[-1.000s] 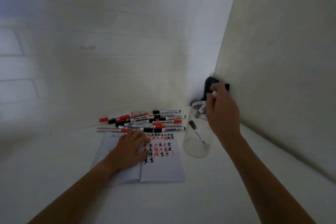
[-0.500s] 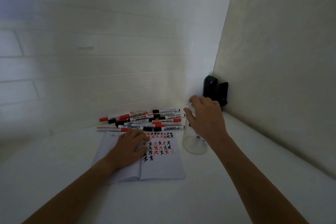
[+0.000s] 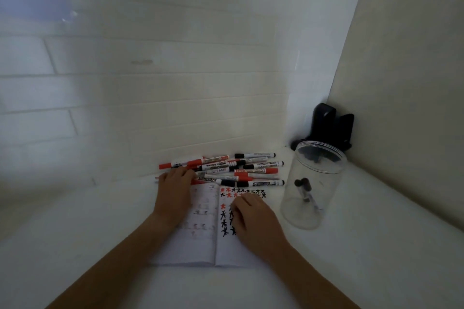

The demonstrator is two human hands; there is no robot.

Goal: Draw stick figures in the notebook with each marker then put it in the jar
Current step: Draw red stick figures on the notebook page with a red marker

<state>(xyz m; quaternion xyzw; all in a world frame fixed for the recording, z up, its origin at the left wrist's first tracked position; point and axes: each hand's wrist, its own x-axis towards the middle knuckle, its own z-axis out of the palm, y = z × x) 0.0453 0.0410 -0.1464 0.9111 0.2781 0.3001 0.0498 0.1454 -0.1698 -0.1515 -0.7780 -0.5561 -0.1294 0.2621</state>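
The open notebook lies on the white surface, with red and black stick figures on its right page. My right hand rests on that page, fingers relaxed, holding nothing. My left hand reaches over the left page, and its fingertips touch the near left end of the marker pile. The pile holds several red and black markers just behind the notebook. To the right stands the clear jar, upright and open at the top. Two black-capped markers lean inside it.
A black object sits in the corner behind the jar. A tiled wall runs close behind the markers, and a plain wall closes the right side. White surface stretches out to the left of the notebook and in front of it.
My right hand has left the jar and come down onto the notebook's right page. My left hand has slid from the notebook up to the marker pile.
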